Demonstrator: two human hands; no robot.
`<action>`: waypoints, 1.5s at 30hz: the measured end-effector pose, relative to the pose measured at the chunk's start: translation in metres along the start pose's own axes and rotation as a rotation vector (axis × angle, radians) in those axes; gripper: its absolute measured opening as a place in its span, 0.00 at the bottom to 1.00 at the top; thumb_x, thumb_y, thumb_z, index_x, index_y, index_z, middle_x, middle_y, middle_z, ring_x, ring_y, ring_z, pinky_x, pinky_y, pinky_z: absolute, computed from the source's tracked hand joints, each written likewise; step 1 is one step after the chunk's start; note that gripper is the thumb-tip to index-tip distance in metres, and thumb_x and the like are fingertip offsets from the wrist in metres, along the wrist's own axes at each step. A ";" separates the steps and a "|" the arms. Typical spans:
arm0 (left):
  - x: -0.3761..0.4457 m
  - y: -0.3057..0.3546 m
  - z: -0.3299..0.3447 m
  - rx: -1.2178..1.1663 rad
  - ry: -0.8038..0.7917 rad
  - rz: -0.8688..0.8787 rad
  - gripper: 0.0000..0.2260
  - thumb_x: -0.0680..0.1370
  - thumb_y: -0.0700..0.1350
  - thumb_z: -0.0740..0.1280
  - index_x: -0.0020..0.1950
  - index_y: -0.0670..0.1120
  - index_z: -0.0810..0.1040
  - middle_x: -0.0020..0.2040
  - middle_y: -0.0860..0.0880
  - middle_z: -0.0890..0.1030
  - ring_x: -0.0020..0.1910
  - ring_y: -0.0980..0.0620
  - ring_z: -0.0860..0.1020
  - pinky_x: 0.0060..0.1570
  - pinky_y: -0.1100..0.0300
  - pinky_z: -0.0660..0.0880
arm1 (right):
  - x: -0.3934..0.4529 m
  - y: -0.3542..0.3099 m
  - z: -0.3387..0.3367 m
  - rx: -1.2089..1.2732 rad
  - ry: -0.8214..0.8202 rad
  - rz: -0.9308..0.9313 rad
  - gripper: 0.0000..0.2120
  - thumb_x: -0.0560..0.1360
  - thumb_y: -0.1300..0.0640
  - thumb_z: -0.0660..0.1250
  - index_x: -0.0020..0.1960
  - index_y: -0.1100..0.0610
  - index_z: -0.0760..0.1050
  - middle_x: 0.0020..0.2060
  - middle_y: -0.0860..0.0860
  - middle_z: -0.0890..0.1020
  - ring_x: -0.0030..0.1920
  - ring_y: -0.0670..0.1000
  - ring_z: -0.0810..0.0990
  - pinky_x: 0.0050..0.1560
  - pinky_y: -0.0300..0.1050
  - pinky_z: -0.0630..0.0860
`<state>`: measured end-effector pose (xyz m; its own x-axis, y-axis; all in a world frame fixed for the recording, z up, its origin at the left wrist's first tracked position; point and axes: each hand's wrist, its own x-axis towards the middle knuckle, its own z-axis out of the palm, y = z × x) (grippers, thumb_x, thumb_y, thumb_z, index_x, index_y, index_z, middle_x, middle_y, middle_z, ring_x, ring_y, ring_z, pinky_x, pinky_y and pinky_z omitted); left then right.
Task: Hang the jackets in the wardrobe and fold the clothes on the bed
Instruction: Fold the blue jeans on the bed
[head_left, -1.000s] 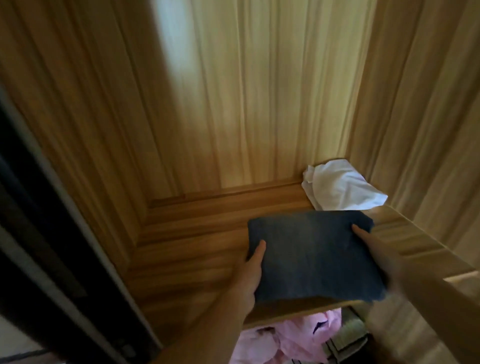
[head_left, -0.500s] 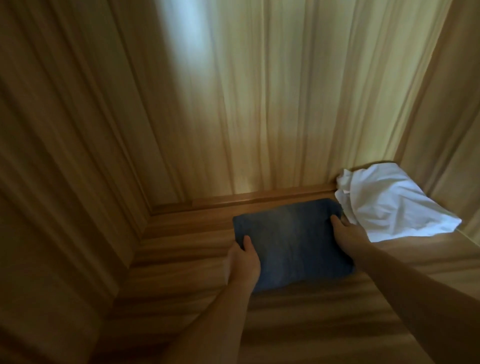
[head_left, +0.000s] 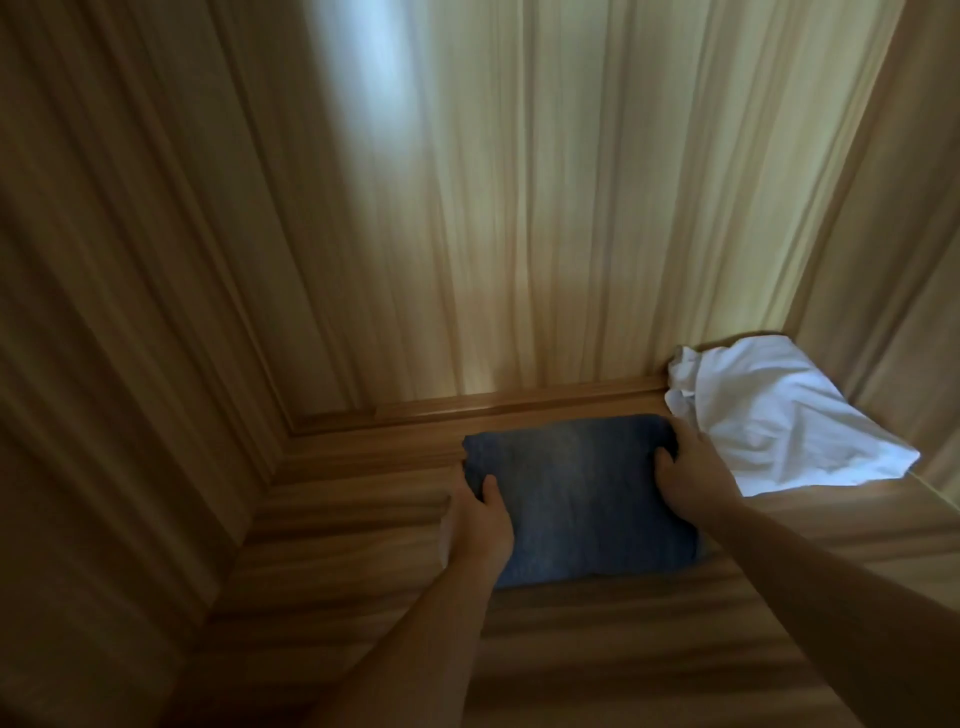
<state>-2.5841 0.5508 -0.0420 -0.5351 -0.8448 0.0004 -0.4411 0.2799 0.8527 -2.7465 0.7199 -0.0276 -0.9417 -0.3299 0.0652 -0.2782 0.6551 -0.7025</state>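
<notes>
The folded jeans (head_left: 582, 499) form a flat, roughly rectangular pad of dark blue denim with a faded, slightly mottled weave. They lie flat on the wooden shelf (head_left: 597, 639), set towards the rear, with the far edge of the jeans near the raised wooden strip at the base of the back panel (head_left: 519, 234).

The left hand (head_left: 480, 525) clasps the left edge of the jeans: the thumb lies on top of the denim and the fingers are hidden along the side. The right hand (head_left: 688, 475) clasps the right edge of the jeans near the far corner, with the fingers curled onto the top surface. Both forearms are bare.

Just right of the jeans, a white cloth (head_left: 769, 426) lies loosely crumpled, thin and smooth, with soft creases and one pointed corner. It fills the rear right corner of the shelf and touches the right hand.

The shelf shows streaked brown grain running left to right. The back panel and both side panels carry vertical grain in a paler, glossy finish. The image is motion-blurred, so finer surface detail cannot be determined.
</notes>
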 end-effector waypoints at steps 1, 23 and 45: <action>-0.002 0.000 0.001 -0.014 -0.008 0.010 0.18 0.83 0.51 0.56 0.72 0.49 0.66 0.65 0.45 0.77 0.61 0.44 0.76 0.59 0.55 0.70 | -0.001 0.000 0.002 0.005 -0.009 0.011 0.14 0.78 0.55 0.57 0.62 0.47 0.71 0.67 0.51 0.72 0.54 0.54 0.76 0.57 0.50 0.70; -0.081 0.100 -0.075 0.444 -0.301 0.679 0.23 0.80 0.51 0.61 0.75 0.52 0.65 0.72 0.50 0.70 0.71 0.49 0.67 0.69 0.52 0.64 | -0.142 -0.043 -0.142 -0.244 0.099 -0.209 0.25 0.79 0.44 0.61 0.71 0.54 0.67 0.64 0.51 0.76 0.62 0.53 0.75 0.62 0.49 0.71; -0.341 0.071 -0.152 0.052 -0.950 1.344 0.21 0.72 0.46 0.68 0.65 0.45 0.76 0.60 0.43 0.77 0.61 0.42 0.74 0.60 0.50 0.71 | -0.627 -0.075 -0.186 -0.652 0.593 0.689 0.28 0.75 0.38 0.61 0.72 0.47 0.63 0.66 0.48 0.72 0.66 0.53 0.70 0.61 0.51 0.68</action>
<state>-2.3234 0.7892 0.0977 -0.7445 0.5608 0.3622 0.6640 0.5660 0.4886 -2.1702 1.0038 0.1159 -0.8256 0.5033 0.2551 0.4560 0.8614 -0.2238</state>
